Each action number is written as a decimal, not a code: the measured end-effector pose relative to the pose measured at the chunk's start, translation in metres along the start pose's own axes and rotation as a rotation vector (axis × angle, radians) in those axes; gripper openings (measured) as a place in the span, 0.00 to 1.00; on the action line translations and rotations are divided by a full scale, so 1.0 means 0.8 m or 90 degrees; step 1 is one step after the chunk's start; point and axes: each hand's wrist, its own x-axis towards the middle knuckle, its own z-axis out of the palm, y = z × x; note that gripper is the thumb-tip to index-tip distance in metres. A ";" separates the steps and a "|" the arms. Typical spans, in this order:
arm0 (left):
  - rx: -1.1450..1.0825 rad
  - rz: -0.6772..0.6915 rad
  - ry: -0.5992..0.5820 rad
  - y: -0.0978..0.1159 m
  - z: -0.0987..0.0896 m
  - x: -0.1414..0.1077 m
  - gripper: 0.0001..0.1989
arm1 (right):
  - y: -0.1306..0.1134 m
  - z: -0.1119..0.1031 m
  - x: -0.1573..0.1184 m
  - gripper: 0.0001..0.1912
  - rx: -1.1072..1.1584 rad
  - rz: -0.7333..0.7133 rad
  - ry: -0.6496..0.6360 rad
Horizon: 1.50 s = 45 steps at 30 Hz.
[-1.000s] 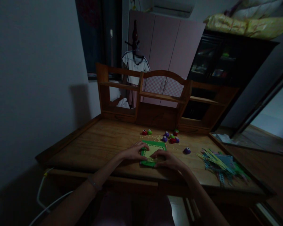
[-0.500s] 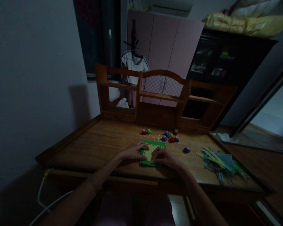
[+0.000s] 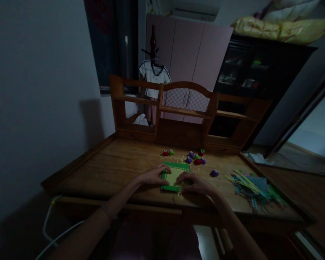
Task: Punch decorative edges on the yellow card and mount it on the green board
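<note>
A pale yellow sheet [image 3: 173, 176] with rows of dark dots along its top and left sides lies on a green sheet [image 3: 169, 188] near the table's front edge. My left hand [image 3: 155, 174] rests on their left side, fingers and thumb spread apart over the paper. At the lower right corner is my right hand [image 3: 192, 183], its fingers bent and closed together. A small yellowish paper strip [image 3: 180, 191] sticks out under its fingertips, over the near edge; its far end is hidden by the hand.
Several red, green and purple eye-topped toys, such as a purple one [image 3: 214, 173], stand behind and right of the sheets. Tiny yellow bits [image 3: 180, 159] are scattered there. A heap of coloured paper strips [image 3: 253, 186] lies at right. A wooden shelf [image 3: 184, 110] borders the back.
My right hand has shifted slightly right and toward me. The yellowish strip now shows below its fingertips, past the green sheet's near edge. My left hand has stayed in place.
</note>
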 end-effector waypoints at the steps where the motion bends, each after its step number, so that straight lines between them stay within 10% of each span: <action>1: -0.002 0.001 -0.001 0.001 0.000 0.000 0.27 | 0.000 0.001 0.001 0.18 0.002 -0.003 0.002; 28: 0.041 -0.011 0.002 0.004 -0.002 -0.001 0.27 | 0.002 -0.003 -0.013 0.16 -0.014 0.018 0.019; 39: 0.239 0.103 0.048 0.109 0.050 -0.035 0.18 | 0.001 0.001 -0.013 0.13 0.008 -0.002 0.044; 45: 0.278 0.073 0.049 0.120 0.059 -0.045 0.21 | 0.002 0.009 -0.012 0.12 0.025 -0.016 0.080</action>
